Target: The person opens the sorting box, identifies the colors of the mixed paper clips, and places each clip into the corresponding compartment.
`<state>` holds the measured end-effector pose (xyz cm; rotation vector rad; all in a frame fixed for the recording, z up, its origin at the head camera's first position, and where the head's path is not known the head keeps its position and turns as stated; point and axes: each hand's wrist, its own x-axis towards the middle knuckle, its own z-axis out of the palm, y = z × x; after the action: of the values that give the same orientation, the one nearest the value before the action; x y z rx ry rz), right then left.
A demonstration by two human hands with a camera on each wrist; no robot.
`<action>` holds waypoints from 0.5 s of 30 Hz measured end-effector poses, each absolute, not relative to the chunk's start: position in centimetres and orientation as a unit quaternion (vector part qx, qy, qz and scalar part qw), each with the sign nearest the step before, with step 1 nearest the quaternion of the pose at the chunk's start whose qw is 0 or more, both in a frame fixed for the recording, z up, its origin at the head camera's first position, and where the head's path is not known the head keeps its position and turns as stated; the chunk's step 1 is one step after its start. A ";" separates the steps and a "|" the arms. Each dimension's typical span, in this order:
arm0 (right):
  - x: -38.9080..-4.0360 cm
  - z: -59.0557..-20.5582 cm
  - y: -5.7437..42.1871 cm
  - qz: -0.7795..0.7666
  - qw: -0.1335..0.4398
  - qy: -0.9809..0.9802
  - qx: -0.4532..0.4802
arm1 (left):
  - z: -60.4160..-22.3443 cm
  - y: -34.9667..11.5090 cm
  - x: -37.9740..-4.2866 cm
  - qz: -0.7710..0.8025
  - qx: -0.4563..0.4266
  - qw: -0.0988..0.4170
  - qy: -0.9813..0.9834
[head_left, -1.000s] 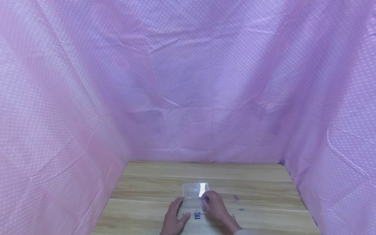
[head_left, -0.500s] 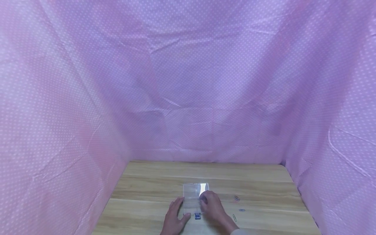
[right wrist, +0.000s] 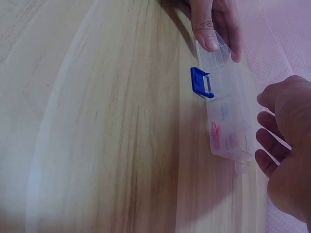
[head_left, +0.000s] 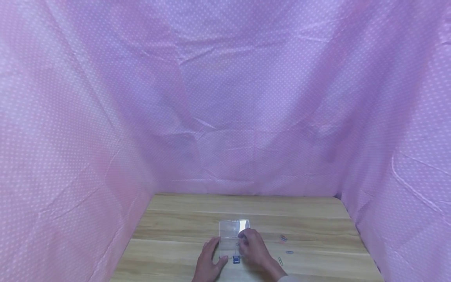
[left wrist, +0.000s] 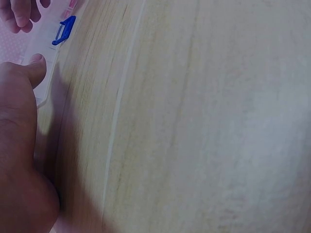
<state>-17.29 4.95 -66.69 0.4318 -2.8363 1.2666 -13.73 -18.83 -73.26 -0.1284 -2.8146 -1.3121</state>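
Observation:
A clear plastic storage box lies on the table with its lid folded back. Its blue latch hangs at the front. My left hand holds the box's left end, thumb on the front edge and fingers along the side. Over the right part of the box is my right hand, fingers bent. A small paper clip shows beside its fingertips; whether they pinch it is hidden. Through the box wall I see a pink clip and a bluish one.
Loose paper clips lie right of my right hand: a green one, a bluish one and some close together. The wooden table is enclosed by pink dotted cloth.
My right hand has shifted slightly left over the box, and a small clip now shows beside its fingertips. My left hand keeps its hold on the box.

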 end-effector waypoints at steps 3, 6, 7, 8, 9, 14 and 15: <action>-17.2 -66.6 5.0 0.397 0.002 -0.907 0.139 | -73.4 -18.8 -13.8 -0.419 -0.043 0.017 -0.907; -17.2 -66.5 5.1 0.388 0.014 -0.909 0.149 | -73.4 -18.9 -13.8 -0.423 -0.045 0.016 -0.905; -17.1 -66.4 5.2 0.386 0.018 -0.910 0.153 | -73.3 -18.9 -13.7 -0.425 -0.044 0.014 -0.904; -17.1 -66.4 5.3 0.383 0.019 -0.910 0.156 | -73.3 -18.9 -13.7 -0.427 -0.044 0.012 -0.903; -17.1 -66.4 5.3 0.382 0.019 -0.910 0.158 | -73.3 -18.9 -13.7 -0.428 -0.044 0.010 -0.903; -16.8 -66.2 5.6 0.373 0.019 -0.913 0.164 | -73.3 -18.9 -13.7 -0.427 -0.045 0.005 -0.903; -16.8 -66.1 5.6 0.371 0.024 -0.913 0.167 | -73.3 -18.9 -13.7 -0.426 -0.046 0.007 -0.903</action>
<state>-16.84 5.65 -66.11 0.5174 -2.8263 1.1472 -13.73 -18.92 -73.33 -0.1444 -2.8247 -1.3335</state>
